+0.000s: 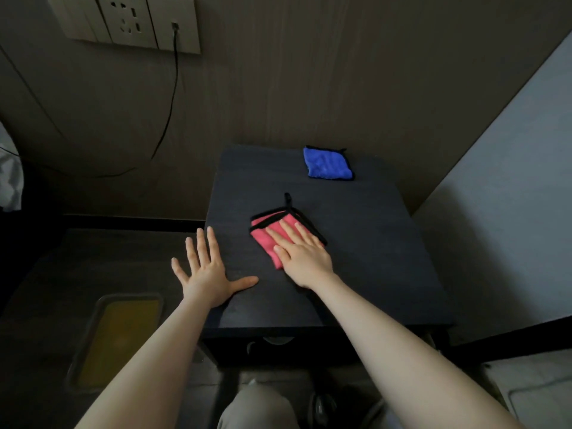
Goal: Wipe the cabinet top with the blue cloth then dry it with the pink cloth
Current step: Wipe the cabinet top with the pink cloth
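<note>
1. Left hand: flat, fingers spread, braced on the near-left edge of the cabinet top; holds nothing.
2. Right hand: straight fingers pressing the pink cloth mid-top. Drying stage looks under way.
3. Blue cloth: lying far right, untouched; wiping probably complete.

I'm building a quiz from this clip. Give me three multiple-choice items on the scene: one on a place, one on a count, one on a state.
1. Where does the blue cloth lie on the cabinet top?
A. far side near the wall
B. front edge
C. under the left hand

2. How many cloths are on the cabinet top?
A. one
B. two
C. three

3. What is the right hand doing?
A. pressing flat on the pink cloth
B. gripping the blue cloth
C. hanging off the edge

Answers: 1 A, it lies untouched at the back; 2 B, blue and pink; 3 A, straight fingers rest on it.
</note>
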